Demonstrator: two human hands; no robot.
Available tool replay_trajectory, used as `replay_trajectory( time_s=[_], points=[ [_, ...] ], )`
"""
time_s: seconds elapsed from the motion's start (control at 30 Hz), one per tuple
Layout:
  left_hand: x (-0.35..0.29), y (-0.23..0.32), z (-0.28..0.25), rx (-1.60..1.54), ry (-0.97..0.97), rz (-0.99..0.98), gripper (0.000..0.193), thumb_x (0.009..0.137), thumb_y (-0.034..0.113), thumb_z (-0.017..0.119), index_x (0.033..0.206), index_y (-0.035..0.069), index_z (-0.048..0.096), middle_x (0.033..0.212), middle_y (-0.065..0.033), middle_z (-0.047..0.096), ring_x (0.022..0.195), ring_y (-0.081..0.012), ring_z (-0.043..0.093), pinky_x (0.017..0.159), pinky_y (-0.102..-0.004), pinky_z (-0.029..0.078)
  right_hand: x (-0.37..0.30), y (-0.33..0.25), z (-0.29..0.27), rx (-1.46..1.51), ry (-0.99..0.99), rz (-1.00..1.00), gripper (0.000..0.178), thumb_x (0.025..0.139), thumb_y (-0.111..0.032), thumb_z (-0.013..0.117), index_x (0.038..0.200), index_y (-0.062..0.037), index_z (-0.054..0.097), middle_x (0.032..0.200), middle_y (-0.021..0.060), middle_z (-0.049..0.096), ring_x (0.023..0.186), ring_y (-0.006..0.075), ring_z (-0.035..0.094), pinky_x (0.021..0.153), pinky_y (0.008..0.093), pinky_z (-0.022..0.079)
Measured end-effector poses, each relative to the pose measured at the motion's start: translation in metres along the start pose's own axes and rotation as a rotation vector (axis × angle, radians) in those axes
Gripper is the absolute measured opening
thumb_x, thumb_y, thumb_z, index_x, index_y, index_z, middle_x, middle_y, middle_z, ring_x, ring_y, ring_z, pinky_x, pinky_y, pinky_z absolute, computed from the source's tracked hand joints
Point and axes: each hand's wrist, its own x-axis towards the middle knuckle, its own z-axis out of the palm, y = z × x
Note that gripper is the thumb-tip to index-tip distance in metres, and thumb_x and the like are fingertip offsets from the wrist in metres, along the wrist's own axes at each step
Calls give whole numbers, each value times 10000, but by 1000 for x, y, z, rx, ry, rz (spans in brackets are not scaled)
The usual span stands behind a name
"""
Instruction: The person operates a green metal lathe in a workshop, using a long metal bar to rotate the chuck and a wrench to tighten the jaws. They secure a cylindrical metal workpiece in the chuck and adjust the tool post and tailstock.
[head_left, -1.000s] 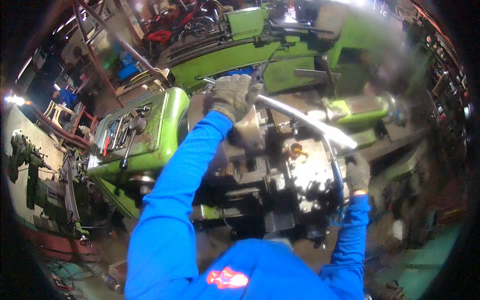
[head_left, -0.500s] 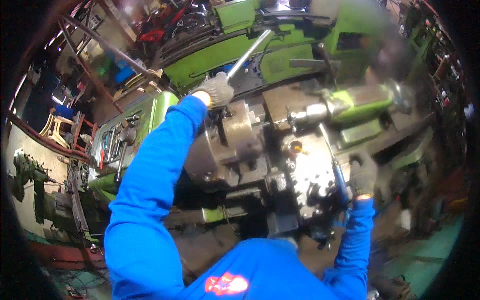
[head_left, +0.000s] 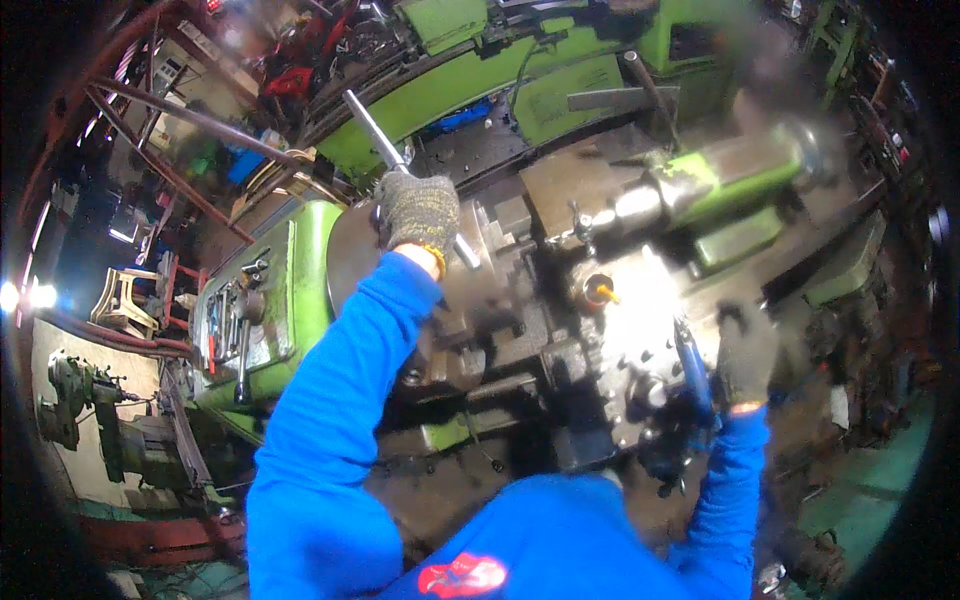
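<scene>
My left hand [head_left: 418, 212], in a grey knitted glove, is closed round the bar of a chuck key [head_left: 375, 130] above the large round lathe chuck [head_left: 360, 250]. The bar slants up to the far left, and its short bright end shows below the hand. My right hand [head_left: 748, 358], in a dark glove, is by the right side of the tool slide [head_left: 625, 345]. Beside it lies a long blue-handled tool [head_left: 692, 365]. Blur and shade hide its fingers, so any grip on that tool cannot be made out.
A round pot [head_left: 592, 290] with an orange stick in it sits on the slide. Beyond it, the green tailstock [head_left: 735, 190] points toward the chuck. Hand tools lie on the green headstock [head_left: 318, 245] at left. Another green machine [head_left: 570, 100] stands behind.
The chuck key's bar has swung from leaning far right to leaning far left, with my left hand still round it. The view has shifted slightly. My right hand stays near the blue-handled tool.
</scene>
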Motion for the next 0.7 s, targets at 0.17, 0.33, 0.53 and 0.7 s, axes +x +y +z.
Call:
replay_trajectory(
  time_s=[0.17, 0.33, 0.53, 0.7],
  points=[
    [-6, 40, -70, 632, -483, 480, 244, 893, 73, 687, 1117, -18, 718, 1040, -263, 728, 1029, -417, 728, 896, -485, 567, 2, 4, -4, 10, -54, 133, 211, 883, -64, 638, 1049, -33, 764, 986, 189, 767, 938, 370, 729, 893, 459, 552],
    [0, -30, -77, -186, -143, 607, 340, 825, 96, 771, 1139, 20, 667, 1140, -237, 681, 1153, -438, 654, 982, -495, 534, 3, 4, -1, 68, -48, 105, 230, 867, -64, 639, 1056, -26, 765, 985, 195, 768, 934, 370, 732, 887, 449, 556],
    [46, -53, -68, -186, -149, 1061, 249, 739, 178, 792, 915, 82, 643, 917, -126, 646, 939, -396, 631, 835, -485, 515, 5, -3, -3, -37, -66, 102, 230, 866, -75, 655, 1062, -18, 760, 1013, 204, 768, 960, 380, 732, 897, 458, 556],
    [53, -65, -58, 89, -209, 910, 131, 824, 138, 731, 948, 126, 690, 982, -153, 710, 1017, -395, 701, 849, -503, 564, 3, 0, 1, 49, -22, 66, 225, 877, -80, 665, 1071, -17, 758, 1032, 208, 769, 977, 381, 735, 906, 463, 557]
  ],
)
